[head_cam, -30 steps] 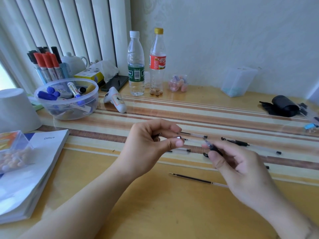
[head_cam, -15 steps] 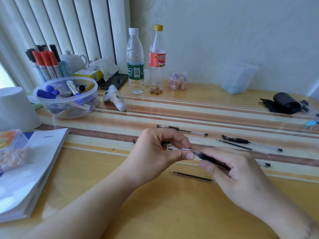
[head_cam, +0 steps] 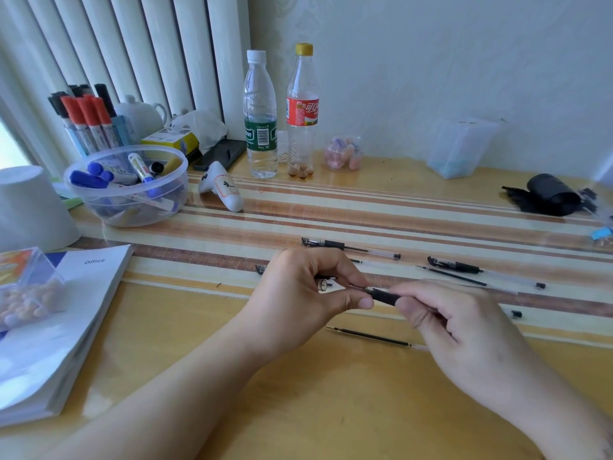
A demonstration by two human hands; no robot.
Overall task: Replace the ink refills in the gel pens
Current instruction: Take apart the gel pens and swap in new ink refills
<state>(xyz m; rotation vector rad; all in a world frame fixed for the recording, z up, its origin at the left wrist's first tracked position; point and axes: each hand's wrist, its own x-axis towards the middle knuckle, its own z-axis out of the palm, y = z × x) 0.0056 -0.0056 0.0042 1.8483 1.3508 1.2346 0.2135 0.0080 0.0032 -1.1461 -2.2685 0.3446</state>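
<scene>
While my left hand (head_cam: 298, 300) pinches a small pen tip piece (head_cam: 322, 285), my right hand (head_cam: 464, 333) grips the pen barrel (head_cam: 383, 296) above the desk (head_cam: 298, 410) near its front edge. One loose refill (head_cam: 368, 336) lies just below; bare wood runs open toward me.

A single wide-angle head view looks forward and down across the yellow wooden table (head_cam: 331, 410) towards its far edge at the white wall (head_cam: 464, 61), close above the near edge, both forearms entering from below.
</scene>
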